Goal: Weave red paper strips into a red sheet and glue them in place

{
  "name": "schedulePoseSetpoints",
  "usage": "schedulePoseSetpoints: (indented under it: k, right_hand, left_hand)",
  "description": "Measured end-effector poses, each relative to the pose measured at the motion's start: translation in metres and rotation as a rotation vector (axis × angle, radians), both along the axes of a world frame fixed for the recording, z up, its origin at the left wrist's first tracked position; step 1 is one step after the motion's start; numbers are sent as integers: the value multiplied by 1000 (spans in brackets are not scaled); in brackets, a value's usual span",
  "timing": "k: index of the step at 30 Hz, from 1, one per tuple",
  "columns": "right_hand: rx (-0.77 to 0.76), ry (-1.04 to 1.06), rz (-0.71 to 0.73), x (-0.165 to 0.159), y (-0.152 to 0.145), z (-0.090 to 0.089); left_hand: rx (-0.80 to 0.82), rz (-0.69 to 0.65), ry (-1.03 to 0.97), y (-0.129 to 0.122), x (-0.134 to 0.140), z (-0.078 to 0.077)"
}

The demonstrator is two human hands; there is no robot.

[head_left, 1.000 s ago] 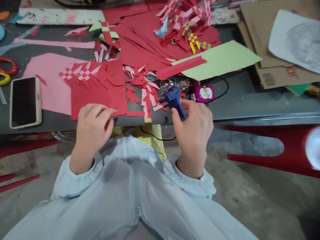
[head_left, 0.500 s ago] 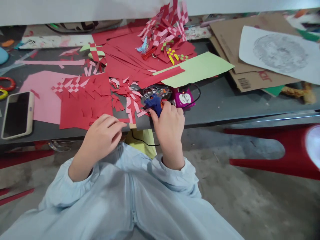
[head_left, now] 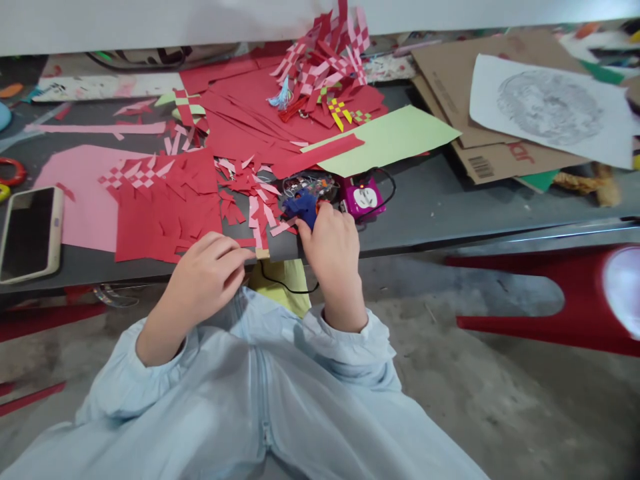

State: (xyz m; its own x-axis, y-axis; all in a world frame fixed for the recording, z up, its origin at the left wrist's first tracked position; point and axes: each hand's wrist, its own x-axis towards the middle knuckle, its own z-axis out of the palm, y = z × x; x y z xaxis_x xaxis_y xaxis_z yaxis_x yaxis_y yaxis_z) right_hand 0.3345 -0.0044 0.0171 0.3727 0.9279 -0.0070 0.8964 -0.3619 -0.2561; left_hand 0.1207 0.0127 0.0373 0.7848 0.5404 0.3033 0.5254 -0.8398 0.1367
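A blue glue gun (head_left: 302, 205) with an orange part is in the grip of my right hand (head_left: 334, 241), low over the table's front edge. The palm hides its handle. My left hand (head_left: 209, 275) rests at the edge below a red paper sheet (head_left: 170, 227) with slits and woven pink strips. Its fingers are curled together and the thumb is hidden. The index fingertip reaches a small tan piece (head_left: 263, 253) at the edge. Cut pink strips (head_left: 257, 223) and red paper scraps (head_left: 231, 208) lie between the hands.
Behind the right hand sits a purple box (head_left: 365, 199) with a black cord. Green paper (head_left: 390, 143), red sheets (head_left: 240, 120) and woven pieces (head_left: 325, 60) lie further back. Cardboard (head_left: 445, 100) and a printed sheet (head_left: 550, 107) are right, a phone (head_left: 30, 230) left. A red stool (head_left: 580, 267) stands right.
The view has shifted slightly left-to-right. The right hand keeps its hold on the glue gun. The left fingertip has come a little closer to the tan piece at the edge.
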Motion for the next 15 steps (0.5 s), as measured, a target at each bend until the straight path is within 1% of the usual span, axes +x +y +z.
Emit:
schedulePoseSetpoints:
  k: [4, 7, 11, 15]
  right_hand:
    - [68, 9, 11, 1, -2, -4]
    - [146, 16, 19, 1, -7, -8]
    - [238, 77, 24, 0, -19, -13]
    - [337, 161, 47, -1, -34, -13]
  left_hand:
    - [-25, 8, 4, 0, -2, 0]
    - [-46, 16, 3, 1, -4, -1]
    - [-55, 33, 4, 1, -6, 0]
    - [-67, 66, 9, 1, -11, -1]
